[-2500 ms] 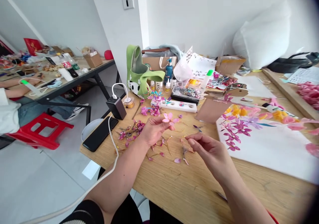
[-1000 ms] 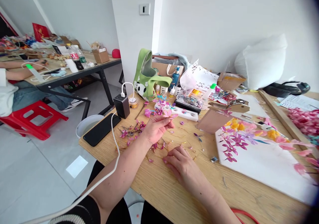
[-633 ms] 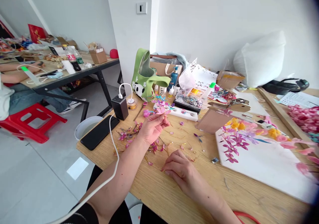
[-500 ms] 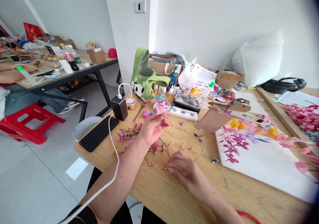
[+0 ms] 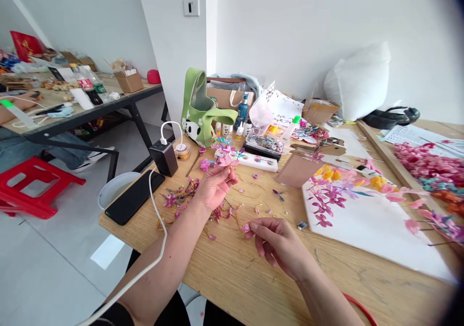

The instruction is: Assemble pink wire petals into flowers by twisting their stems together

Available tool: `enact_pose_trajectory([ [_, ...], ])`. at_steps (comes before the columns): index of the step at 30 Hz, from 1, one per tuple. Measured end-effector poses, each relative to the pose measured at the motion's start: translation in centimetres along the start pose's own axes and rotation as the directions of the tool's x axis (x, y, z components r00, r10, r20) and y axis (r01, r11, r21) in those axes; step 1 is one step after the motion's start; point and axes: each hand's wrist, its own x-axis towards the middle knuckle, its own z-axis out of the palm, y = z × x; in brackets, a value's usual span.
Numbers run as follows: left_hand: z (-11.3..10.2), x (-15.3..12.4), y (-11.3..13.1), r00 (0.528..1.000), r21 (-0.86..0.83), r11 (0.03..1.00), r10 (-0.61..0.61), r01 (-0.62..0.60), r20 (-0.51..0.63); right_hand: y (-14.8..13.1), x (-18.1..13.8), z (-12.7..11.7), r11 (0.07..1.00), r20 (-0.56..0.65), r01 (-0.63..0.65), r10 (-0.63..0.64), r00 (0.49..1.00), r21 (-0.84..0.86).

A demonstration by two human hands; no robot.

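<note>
My left hand (image 5: 216, 185) is closed in a pinch on the stem of a pink craft flower (image 5: 226, 161), held up over the wooden table (image 5: 232, 277). Lower and to the right, my right hand (image 5: 277, 241) pinches a small pink petal (image 5: 246, 228) on a thin gold wire between thumb and forefinger. Beneath and beside my left forearm lies a pile of magenta wired flowers (image 5: 181, 198). Single petals and bits of gold wire are scattered between the two hands. A white cable (image 5: 159, 219) crosses over my left forearm.
A black phone (image 5: 134, 198) and a dark charger block (image 5: 164, 157) sit at the table's left. Behind are a green panda bag (image 5: 195, 118) and a white holder (image 5: 253, 160). A white board (image 5: 355, 229) with flowers lies right. Another person's arm (image 5: 14, 108) rests at the far-left table.
My right hand has turned and lifted slightly, so the petal in its fingertips now shows. My left hand keeps its pinch on the flower. The whole view has shifted somewhat to the right.
</note>
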Motion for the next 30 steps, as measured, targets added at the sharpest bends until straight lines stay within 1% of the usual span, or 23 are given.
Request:
enact_pose_trajectory([
  [2,0.0,0.0,0.0,1.000,0.010,1.000,0.010,-0.010,0.010,0.2,0.0,0.0,1.000,0.021,0.017,-0.017,1.000,-0.014],
  [4,0.1,0.0,0.0,0.999,0.018,0.999,0.026,-0.026,0.021,0.5,0.0,0.1,0.997,0.054,0.040,-0.036,0.998,-0.065],
  [6,0.0,0.0,-0.1,0.999,0.022,0.999,0.036,-0.037,0.021,0.8,0.0,0.3,0.977,0.071,0.103,-0.092,0.993,-0.187],
  [7,0.0,0.0,-0.1,0.999,0.021,0.999,0.038,-0.038,0.016,0.9,0.0,0.4,0.944,0.074,0.167,-0.153,0.986,-0.283],
  [8,0.0,0.1,-0.1,0.999,0.018,0.999,0.039,-0.040,0.009,1.0,0.0,0.4,0.885,0.090,0.248,-0.231,0.969,-0.395],
  [10,-0.1,0.2,-0.1,0.999,0.012,0.999,0.043,-0.043,0.000,1.1,-0.1,0.5,0.689,0.186,0.415,-0.385,0.904,-0.594],
  [11,-0.2,0.2,0.0,0.999,0.008,0.999,0.047,-0.047,0.001,1.0,-0.2,0.4,0.584,0.256,0.480,-0.426,0.868,-0.655],
  [12,-0.3,0.2,0.0,0.999,0.006,0.999,0.051,-0.051,0.004,1.0,-0.2,0.4,0.499,0.320,0.526,-0.442,0.838,-0.688],
  [13,-0.3,0.3,0.0,0.999,0.004,0.999,0.053,-0.053,0.008,0.9,-0.2,0.3,0.441,0.364,0.555,-0.446,0.818,-0.705],
  [14,-0.4,0.3,0.0,0.998,0.000,0.999,0.055,-0.055,0.012,0.8,-0.2,0.1,0.401,0.383,0.569,-0.455,0.804,-0.718],
  [16,-0.5,0.4,0.0,0.998,-0.012,0.999,0.054,-0.053,0.011,0.5,0.0,0.0,0.339,0.371,0.563,-0.488,0.790,-0.753],
  [18,-0.7,0.4,0.1,0.999,-0.034,0.998,0.054,-0.054,0.008,0.0,0.5,0.0,0.257,0.360,0.544,-0.521,0.774,-0.799],
  [22,-0.8,0.6,0.5,0.997,-0.083,0.994,0.074,-0.072,0.016,-1.6,2.4,0.6,0.081,0.431,0.539,-0.509,0.745,-0.838],
  [25,-0.7,0.6,0.7,0.996,-0.087,0.993,0.087,-0.086,0.006,-2.4,4.8,1.5,0.022,0.485,0.568,-0.494,0.722,-0.823],
  [30,-0.5,0.5,0.7,0.998,-0.099,0.993,0.064,-0.065,-0.011,-2.3,8.4,2.5,-0.060,0.537,0.575,-0.447,0.715,-0.816],
])
